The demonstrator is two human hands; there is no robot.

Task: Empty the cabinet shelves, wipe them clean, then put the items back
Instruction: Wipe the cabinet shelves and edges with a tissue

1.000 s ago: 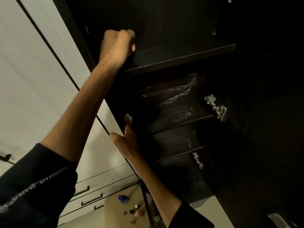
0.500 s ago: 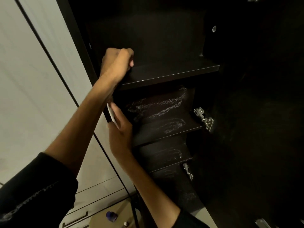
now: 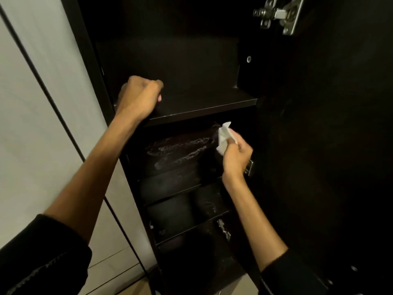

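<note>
A tall, narrow dark cabinet stands open with several bare shelves. My left hand (image 3: 139, 96) grips the front left corner of the upper shelf (image 3: 204, 104), fingers curled over its edge. My right hand (image 3: 236, 154) holds a crumpled white wipe (image 3: 223, 136) in front of the compartment below, near its right side. That compartment's back panel (image 3: 180, 152) shows pale wet streaks. The lower shelves (image 3: 170, 190) are dark and carry faint smears.
The open cabinet door (image 3: 329, 145) fills the right side, with metal hinges at the top (image 3: 278, 13) and lower down (image 3: 224, 228). White cabinet fronts (image 3: 42, 124) run along the left. A strip of light floor (image 3: 136, 287) shows at the bottom.
My right hand has swung with the wipe from the cabinet's left edge to the right side of the second compartment. My left hand keeps its grip on the upper shelf. The view has tilted upward.
</note>
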